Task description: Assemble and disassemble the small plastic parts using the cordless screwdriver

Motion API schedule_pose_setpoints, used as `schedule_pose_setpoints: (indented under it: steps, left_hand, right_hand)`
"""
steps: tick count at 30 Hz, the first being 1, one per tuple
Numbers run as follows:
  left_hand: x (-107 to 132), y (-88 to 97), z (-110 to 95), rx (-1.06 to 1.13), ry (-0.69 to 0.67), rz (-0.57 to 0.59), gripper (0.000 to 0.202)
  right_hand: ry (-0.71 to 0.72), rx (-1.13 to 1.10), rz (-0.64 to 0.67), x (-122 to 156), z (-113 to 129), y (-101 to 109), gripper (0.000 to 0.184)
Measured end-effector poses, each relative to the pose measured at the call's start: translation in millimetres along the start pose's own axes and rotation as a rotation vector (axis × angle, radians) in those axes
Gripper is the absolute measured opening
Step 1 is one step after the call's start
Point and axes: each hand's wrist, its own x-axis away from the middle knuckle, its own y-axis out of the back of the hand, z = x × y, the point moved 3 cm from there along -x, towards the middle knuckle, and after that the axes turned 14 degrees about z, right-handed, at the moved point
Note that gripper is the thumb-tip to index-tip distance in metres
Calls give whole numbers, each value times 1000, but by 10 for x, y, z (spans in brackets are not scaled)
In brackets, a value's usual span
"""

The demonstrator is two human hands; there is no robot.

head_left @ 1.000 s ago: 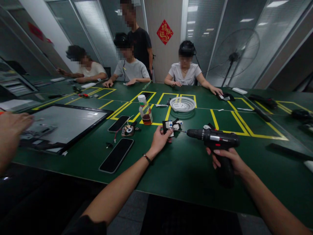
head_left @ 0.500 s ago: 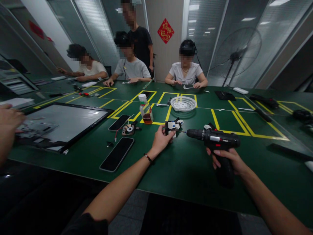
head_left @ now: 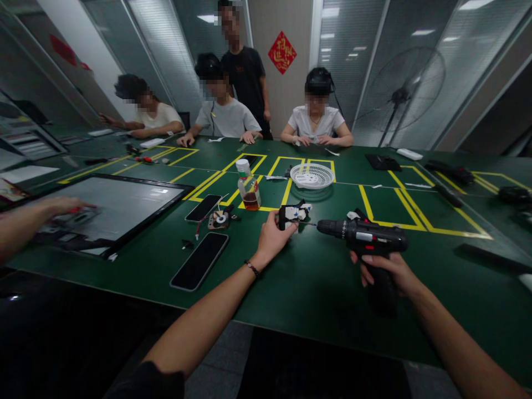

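My left hand [head_left: 275,238] is closed around a small black-and-white mechanical part [head_left: 296,213] with blue spots, just above the green table. In my right hand [head_left: 388,270] is a black cordless drill [head_left: 368,235], gripped by its handle and pointing left. Its thin bit reaches toward the part; whether the tip touches it I cannot tell. Left of my left hand lie a small motor-like unit [head_left: 220,219] with red and white wires, a dark phone [head_left: 204,208] and a larger phone [head_left: 200,261]. A small black piece [head_left: 187,244] rests between them.
A bottle of brown liquid [head_left: 248,188] and a white plastic basket [head_left: 312,176] stand beyond my hands. On the left, a co-worker's hand [head_left: 62,205] is over a large flat panel [head_left: 137,202]. Yellow tape marks the table. Several people are across it.
The co-worker's hand at the left has reached further over the panel, to the right. The standing person has shifted slightly right. My hands, the part and the drill have hardly moved.
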Motion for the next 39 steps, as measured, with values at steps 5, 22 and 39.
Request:
schedule_pose_setpoints:
  steps: [5,22,39]
  left_hand:
    - [-13,41,14,-159,-27,-22,57]
    - [-2,65,7,-369,13,-13,60]
    - [-12,64,18,-360,23,7,61]
  right_hand:
    - [-9,14,-7,0,5,-11,24]
    - [-49,117,-5,27,-17,22,25]
    - [-56,110,-31,20,-37,35,24]
